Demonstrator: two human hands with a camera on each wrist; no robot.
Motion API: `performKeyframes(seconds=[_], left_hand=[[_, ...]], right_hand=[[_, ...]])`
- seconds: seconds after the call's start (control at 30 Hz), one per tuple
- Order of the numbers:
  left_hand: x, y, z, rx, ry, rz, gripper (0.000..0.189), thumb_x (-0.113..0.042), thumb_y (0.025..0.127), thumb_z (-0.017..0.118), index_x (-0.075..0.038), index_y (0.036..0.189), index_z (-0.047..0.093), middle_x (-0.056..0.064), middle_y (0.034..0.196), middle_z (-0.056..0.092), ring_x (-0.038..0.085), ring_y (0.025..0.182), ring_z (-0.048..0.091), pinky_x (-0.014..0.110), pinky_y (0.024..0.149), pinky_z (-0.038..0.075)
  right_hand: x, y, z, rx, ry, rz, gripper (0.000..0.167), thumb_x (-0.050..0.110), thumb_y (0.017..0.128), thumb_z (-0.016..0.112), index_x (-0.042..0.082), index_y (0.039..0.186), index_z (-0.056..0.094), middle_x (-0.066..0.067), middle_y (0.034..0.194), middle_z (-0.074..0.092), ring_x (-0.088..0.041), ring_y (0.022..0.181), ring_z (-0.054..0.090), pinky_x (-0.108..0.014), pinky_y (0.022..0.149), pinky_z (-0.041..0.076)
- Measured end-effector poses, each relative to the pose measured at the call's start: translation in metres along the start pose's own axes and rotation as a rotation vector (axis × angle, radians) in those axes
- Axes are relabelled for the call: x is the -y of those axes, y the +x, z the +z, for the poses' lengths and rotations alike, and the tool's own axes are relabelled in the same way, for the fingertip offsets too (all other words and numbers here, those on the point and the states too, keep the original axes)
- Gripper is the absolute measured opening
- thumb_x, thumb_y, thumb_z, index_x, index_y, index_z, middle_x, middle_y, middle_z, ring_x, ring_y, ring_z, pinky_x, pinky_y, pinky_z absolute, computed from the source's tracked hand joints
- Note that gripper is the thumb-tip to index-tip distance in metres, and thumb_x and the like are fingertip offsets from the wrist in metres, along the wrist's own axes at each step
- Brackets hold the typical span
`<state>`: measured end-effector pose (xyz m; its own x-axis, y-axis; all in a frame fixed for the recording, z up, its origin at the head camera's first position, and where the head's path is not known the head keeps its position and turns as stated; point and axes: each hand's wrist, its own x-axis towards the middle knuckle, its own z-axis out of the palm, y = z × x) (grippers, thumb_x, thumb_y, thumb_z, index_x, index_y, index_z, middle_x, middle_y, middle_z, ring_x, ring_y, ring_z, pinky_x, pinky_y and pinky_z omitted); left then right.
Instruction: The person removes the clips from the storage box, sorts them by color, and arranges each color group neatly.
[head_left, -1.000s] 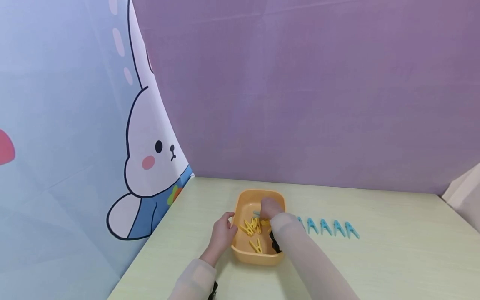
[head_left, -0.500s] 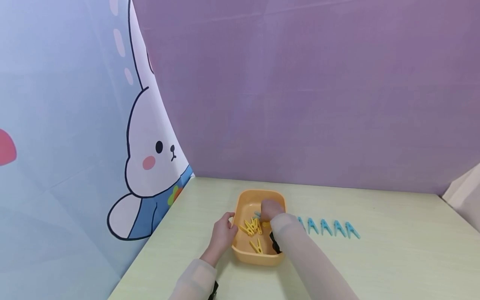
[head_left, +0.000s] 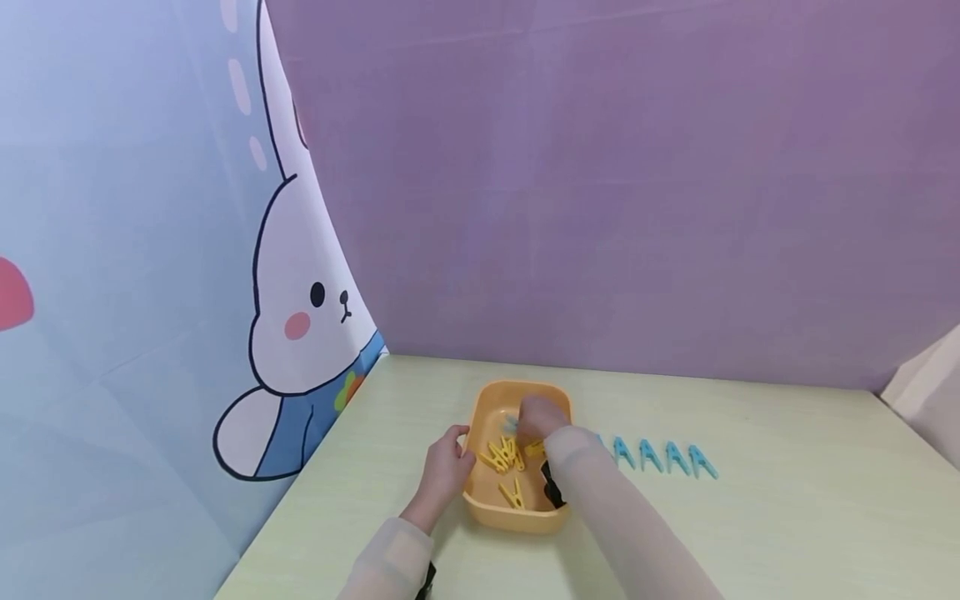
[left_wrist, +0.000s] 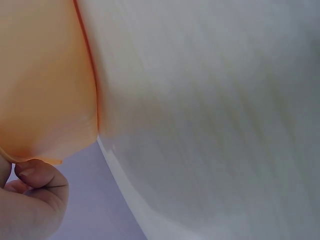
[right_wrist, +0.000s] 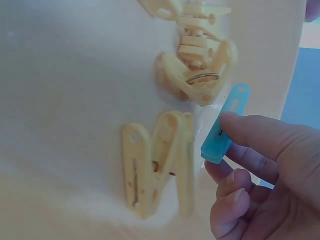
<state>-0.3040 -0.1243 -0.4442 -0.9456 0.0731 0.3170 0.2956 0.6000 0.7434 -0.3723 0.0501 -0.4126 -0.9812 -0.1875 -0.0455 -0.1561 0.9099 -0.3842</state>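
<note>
An orange plastic basin (head_left: 517,521) sits on the table, with several yellow clothespins (head_left: 504,454) lying loose inside it. My left hand (head_left: 447,467) grips the basin's left rim, thumb and fingertips pinching the edge in the left wrist view. Inside the basin, toward its far right side, is my right hand (head_left: 542,418). Between its thumb and fingers it pinches a blue clothespin (right_wrist: 225,125), seen plainly in the right wrist view. Close by this hand lie more yellow clothespins (right_wrist: 165,165). In the head view the clothespin is blurred and partly covered by the hand.
To the right of the basin, several blue clothespins (head_left: 649,454) lie in a row on the pale table (head_left: 810,492). The right forearm hides the row's left end. A purple backdrop (head_left: 637,208) rises behind the table, and a rabbit-print cloth (head_left: 150,292) hangs at left.
The blue clothespin in my right hand has shifted and tilted slightly, with the hand staying inside the basin. My left hand has kept its grip on the rim.
</note>
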Motion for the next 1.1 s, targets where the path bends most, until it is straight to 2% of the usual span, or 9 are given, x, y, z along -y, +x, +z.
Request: performKeyframes(seconds=[0.13,0.23,0.27,0.37,0.6,0.83,1.1], left_hand=[[-0.001,0.0,0.0,-0.002,0.013,0.004,0.039,0.005,0.078,0.056,0.007,0.116,0.053,-0.001,0.06,0.038,0.01,0.049,0.035,0.023,0.043,0.032],[-0.003,-0.001,-0.001,-0.003,0.017,0.005,0.039,0.005,0.077,0.056,0.007,0.116,0.053,-0.001,0.061,0.038,0.009,0.05,0.036,0.023,0.044,0.033],[-0.004,-0.001,-0.001,-0.002,0.015,0.004,0.039,0.005,0.077,0.055,0.007,0.116,0.053,-0.001,0.061,0.038,0.01,0.05,0.036,0.022,0.044,0.032],[-0.003,-0.001,0.0,-0.003,0.013,-0.002,0.04,0.005,0.077,0.055,0.007,0.116,0.053,-0.001,0.061,0.038,0.009,0.049,0.035,0.022,0.044,0.032],[0.001,0.0,0.002,-0.022,0.001,-0.018,0.039,0.005,0.076,0.056,0.006,0.116,0.054,-0.001,0.061,0.038,0.01,0.05,0.036,0.023,0.044,0.032],[0.004,0.002,0.0,-0.036,-0.001,-0.013,0.039,0.005,0.076,0.056,0.006,0.114,0.055,0.0,0.061,0.038,0.011,0.05,0.036,0.024,0.044,0.032],[0.009,0.004,-0.003,-0.03,0.001,-0.029,0.039,0.005,0.076,0.056,0.005,0.115,0.055,0.0,0.061,0.039,0.011,0.05,0.036,0.024,0.044,0.033]], right_hand=[[0.003,-0.002,-0.007,-0.004,0.065,-0.012,0.034,0.002,0.074,0.064,0.012,0.052,0.04,0.002,0.051,0.029,-0.012,0.045,0.023,-0.024,0.04,0.024],[0.005,-0.003,-0.013,-0.012,0.083,-0.016,0.027,0.003,0.076,0.064,0.01,0.056,0.047,0.003,0.052,0.036,-0.012,0.046,0.029,-0.025,0.044,0.028],[0.005,-0.004,-0.016,-0.018,0.088,-0.016,0.022,0.004,0.077,0.065,0.009,0.06,0.052,0.002,0.055,0.042,-0.012,0.048,0.035,-0.025,0.046,0.032],[0.008,-0.006,-0.022,-0.028,0.112,0.0,0.004,0.007,0.078,0.067,0.006,0.078,0.064,-0.002,0.073,0.058,-0.016,0.064,0.051,-0.031,0.057,0.044],[0.01,-0.014,-0.039,-0.086,0.167,-0.013,0.007,0.01,0.08,0.069,0.005,0.082,0.064,-0.003,0.079,0.057,-0.019,0.07,0.053,-0.033,0.062,0.046],[0.003,-0.021,-0.056,-0.146,0.173,-0.027,0.011,0.014,0.081,0.068,0.005,0.086,0.065,-0.004,0.086,0.059,-0.02,0.076,0.054,-0.036,0.069,0.046],[-0.011,-0.027,-0.067,-0.175,0.189,-0.021,0.013,0.016,0.08,0.069,0.005,0.086,0.066,-0.005,0.088,0.06,-0.019,0.074,0.054,-0.032,0.063,0.046]])
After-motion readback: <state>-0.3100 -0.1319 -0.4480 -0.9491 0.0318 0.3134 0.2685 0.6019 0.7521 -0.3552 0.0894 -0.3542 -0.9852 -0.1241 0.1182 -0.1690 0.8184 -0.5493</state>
